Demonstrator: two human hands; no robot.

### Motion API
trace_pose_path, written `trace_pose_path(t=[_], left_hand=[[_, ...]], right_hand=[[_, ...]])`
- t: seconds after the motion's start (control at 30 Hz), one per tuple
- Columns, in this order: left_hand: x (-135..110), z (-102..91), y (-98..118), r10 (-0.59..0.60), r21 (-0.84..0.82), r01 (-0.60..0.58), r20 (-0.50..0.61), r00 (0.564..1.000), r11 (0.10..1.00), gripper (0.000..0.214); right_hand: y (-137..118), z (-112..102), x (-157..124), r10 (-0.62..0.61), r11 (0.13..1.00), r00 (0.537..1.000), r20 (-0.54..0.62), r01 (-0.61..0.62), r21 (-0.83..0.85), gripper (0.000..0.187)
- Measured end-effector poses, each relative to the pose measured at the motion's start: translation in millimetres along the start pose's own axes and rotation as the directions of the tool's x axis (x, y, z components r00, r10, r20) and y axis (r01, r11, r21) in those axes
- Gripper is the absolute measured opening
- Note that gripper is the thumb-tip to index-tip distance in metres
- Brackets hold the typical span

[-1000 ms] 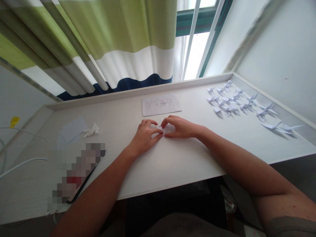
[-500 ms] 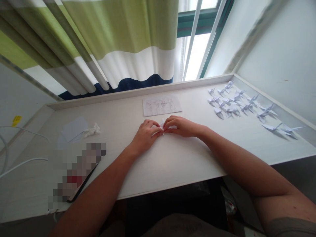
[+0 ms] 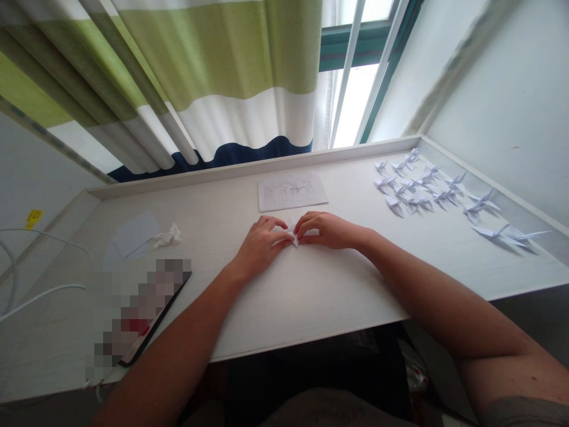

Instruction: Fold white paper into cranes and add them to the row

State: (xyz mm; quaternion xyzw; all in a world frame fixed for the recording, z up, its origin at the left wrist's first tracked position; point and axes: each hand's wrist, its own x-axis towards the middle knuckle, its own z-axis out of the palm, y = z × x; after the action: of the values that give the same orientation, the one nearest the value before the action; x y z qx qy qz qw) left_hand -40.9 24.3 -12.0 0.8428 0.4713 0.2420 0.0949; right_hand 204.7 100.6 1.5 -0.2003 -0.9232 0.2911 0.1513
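Observation:
A small folded piece of white paper (image 3: 294, 238) lies on the table between my hands, its pointed lower corner showing. My left hand (image 3: 264, 242) reaches it from the left, thumb and fingers curled onto its edge. From the right, my right hand (image 3: 325, 229) pinches the other side with bent fingers. Much of the paper is hidden behind the fingertips. Just beyond my hands lies a printed sheet with a table grid (image 3: 293, 192). Several folded white paper cranes (image 3: 438, 187) stand grouped at the right end of the table.
Loose white paper sheets (image 3: 136, 231) and a crumpled tissue (image 3: 168, 235) lie on the left. Nearer, a blurred-out flat device (image 3: 149, 314) rests beside my left forearm. White cables (image 3: 44, 296) cross the left edge. A raised rim (image 3: 213, 177) borders the table below the curtain (image 3: 213, 59).
My fingers have shifted slightly on the folded paper, and more of its lower point shows now. The view has moved a little; the other things stay in place.

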Motion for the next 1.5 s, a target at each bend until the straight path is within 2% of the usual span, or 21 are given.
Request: trace_pose_path(t=[0.17,0.33,0.73,1.0,1.27,1.5], left_hand=[[1.4,3.6,0.1,-0.024,-0.080,0.022,-0.024,0.999,0.997,0.017],[0.8,7.1,0.3,-0.120,-0.200,0.108,-0.047,0.992,0.974,0.013],[1.1,7.8,2.3,-0.164,-0.197,0.160,-0.006,0.986,0.967,0.008],[2.2,5.8,-1.6,-0.068,-0.112,0.072,0.034,0.997,0.991,0.011],[2.3,7.4,-1.3,-0.094,-0.158,0.094,0.003,0.996,0.983,0.013],[1.9,3.7,-2.9,0.019,-0.169,-0.023,-0.026,0.999,0.985,0.014]], right_hand=[[-3.3,-0.7,0.1,0.002,1.000,1.000,-0.003,-0.002,0.003,0.013],[-7.4,0.2,-0.6,0.003,1.000,0.999,-0.035,-0.003,-0.014,0.014],[-9.6,2.1,-1.4,-0.018,0.999,0.998,-0.052,0.016,-0.052,0.017],[-6.2,6.6,1.3,-0.026,0.997,0.999,-0.045,0.022,-0.074,0.017],[-7.1,7.4,0.1,-0.010,0.998,0.998,-0.063,0.006,-0.066,0.017],[-8.4,7.9,-0.3,0.035,0.995,0.998,-0.056,-0.040,-0.089,0.017]])
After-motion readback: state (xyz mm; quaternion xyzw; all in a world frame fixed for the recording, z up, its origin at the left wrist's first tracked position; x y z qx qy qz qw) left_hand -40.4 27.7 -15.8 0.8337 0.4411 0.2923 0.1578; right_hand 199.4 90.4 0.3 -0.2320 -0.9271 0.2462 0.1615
